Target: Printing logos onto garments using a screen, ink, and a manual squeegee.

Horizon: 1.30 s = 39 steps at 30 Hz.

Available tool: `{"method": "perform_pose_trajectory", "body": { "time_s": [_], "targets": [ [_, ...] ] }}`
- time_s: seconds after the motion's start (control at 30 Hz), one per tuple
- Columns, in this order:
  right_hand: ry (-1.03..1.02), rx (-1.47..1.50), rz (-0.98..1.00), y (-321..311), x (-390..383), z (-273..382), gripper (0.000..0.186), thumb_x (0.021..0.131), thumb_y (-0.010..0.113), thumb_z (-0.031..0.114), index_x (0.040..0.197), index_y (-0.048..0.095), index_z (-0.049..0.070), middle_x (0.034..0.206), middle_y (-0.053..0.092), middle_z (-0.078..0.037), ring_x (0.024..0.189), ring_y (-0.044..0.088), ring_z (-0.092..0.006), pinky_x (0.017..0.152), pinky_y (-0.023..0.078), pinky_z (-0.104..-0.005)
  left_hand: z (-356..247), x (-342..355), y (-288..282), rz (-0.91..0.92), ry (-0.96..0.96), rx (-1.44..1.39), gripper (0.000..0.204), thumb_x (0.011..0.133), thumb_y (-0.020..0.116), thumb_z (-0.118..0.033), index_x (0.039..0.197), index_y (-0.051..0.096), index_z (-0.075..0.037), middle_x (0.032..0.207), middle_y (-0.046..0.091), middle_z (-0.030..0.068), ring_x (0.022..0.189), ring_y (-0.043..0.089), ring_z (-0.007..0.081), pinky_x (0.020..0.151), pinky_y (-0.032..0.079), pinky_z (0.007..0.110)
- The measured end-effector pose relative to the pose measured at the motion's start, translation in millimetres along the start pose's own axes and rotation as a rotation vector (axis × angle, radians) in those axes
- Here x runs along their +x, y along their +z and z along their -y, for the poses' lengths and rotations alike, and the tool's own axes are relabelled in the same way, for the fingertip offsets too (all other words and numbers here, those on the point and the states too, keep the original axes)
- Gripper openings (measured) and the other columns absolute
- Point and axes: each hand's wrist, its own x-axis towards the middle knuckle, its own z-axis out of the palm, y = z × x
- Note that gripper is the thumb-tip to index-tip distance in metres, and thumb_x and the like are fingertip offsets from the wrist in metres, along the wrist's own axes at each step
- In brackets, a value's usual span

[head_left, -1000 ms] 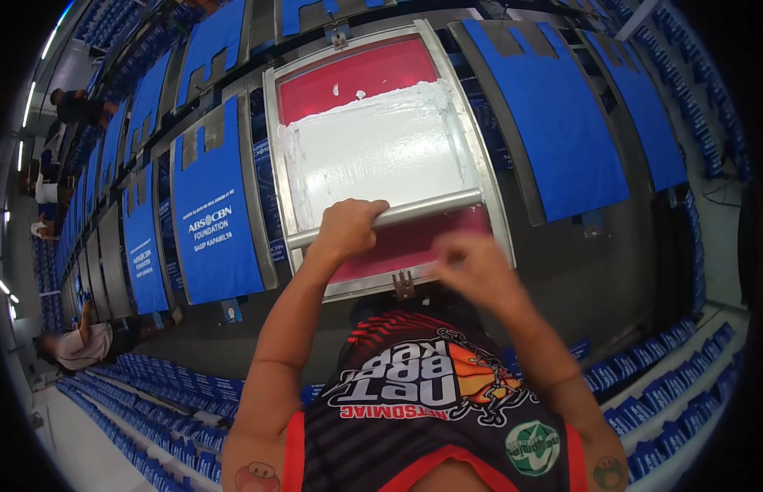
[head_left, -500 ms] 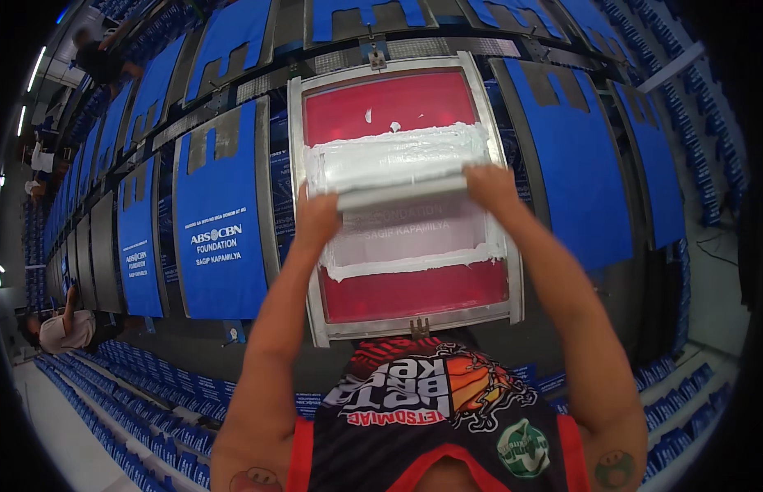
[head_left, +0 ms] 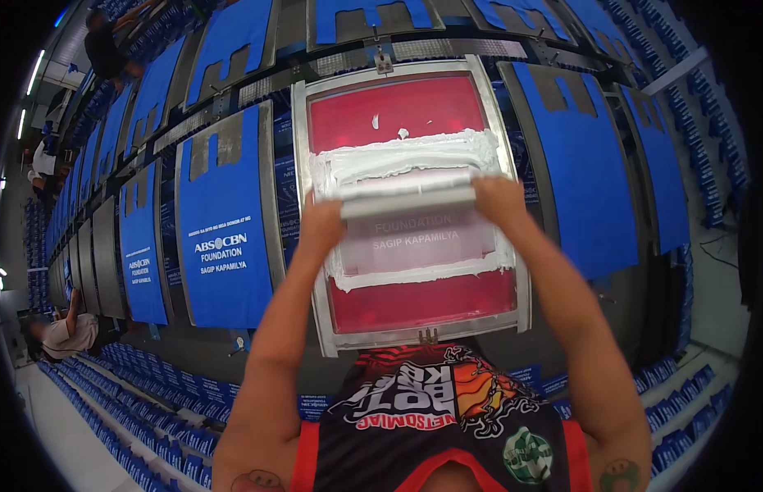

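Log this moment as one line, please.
left hand: gripping squeegee, left end | right hand: gripping right end | white ink: on red printing screen

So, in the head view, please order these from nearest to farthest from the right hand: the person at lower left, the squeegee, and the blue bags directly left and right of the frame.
1. Squeegee: in the right hand.
2. Right blue bag: beside the frame.
3. Left blue bag: across the frame.
4. Person: far lower left.
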Motion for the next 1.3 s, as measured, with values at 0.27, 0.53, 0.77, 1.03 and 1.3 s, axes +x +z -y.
{"method": "perform_pose_trajectory", "body": {
  "time_s": [0.27,0.53,0.77,1.03,1.3],
  "targets": [
    [0.092,0.158,0.312,-39,-67,26,0.013,0.075,0.058,0.013,0.084,0.067,0.014,0.079,0.068,-0.009,0.079,0.067,-0.0282,0.067,0.051,-0.0448,-27,-66,-46,0.159,0.096,0.05,0.014,0.066,0.068,-0.014,0.08,0.067,-0.01,0.081,0.068,0.0141,0.081,0.065,0.0296,0.104,0.033,0.046],
    [0.077,0.0,0.214,-6,43,0,0.015,0.069,0.066,0.017,0.083,0.066,0.013,0.074,0.067,-0.01,0.071,0.067,-0.0302,0.061,0.053,-0.043,18,31,-9,0.041,0.015,0.012,0.019,0.063,0.069,-0.008,0.08,0.061,-0.005,0.074,0.064,0.0146,0.079,0.063,0.0315,0.102,0.035,0.045],
    [0.074,-0.025,0.488,-40,119,-27,0.042,0.06,0.078,0.019,0.099,0.066,0.01,0.088,0.067,-0.014,0.086,0.065,-0.0308,0.073,0.052,-0.0426,-28,156,-58,0.433,-0.157,0.324,0.04,0.066,0.077,-0.031,0.097,0.068,-0.007,0.097,0.068,0.0154,0.095,0.065,0.0312,0.094,0.043,0.044],
    [0.457,1.199,1.004,-74,-133,69,0.048,0.085,0.062,0.051,0.08,0.07,0.004,0.075,0.068,-0.01,0.077,0.065,-0.0179,0.071,0.05,-0.0316,-40,192,-52,0.349,0.171,-0.148,0.042,0.059,0.083,-0.026,0.094,0.07,-0.008,0.087,0.068,0.0172,0.087,0.066,0.0317,0.075,0.05,0.038],
    [0.938,1.521,0.872,-10,-249,158,0.04,0.086,0.067,0.034,0.098,0.069,-0.004,0.076,0.069,-0.011,0.069,0.061,-0.0117,0.066,0.049,-0.0254,-62,189,-45,0.325,0.076,-0.073,0.042,0.063,0.08,-0.03,0.101,0.071,-0.014,0.092,0.07,0.013,0.092,0.065,0.0304,0.081,0.05,0.041]
  ]
}}
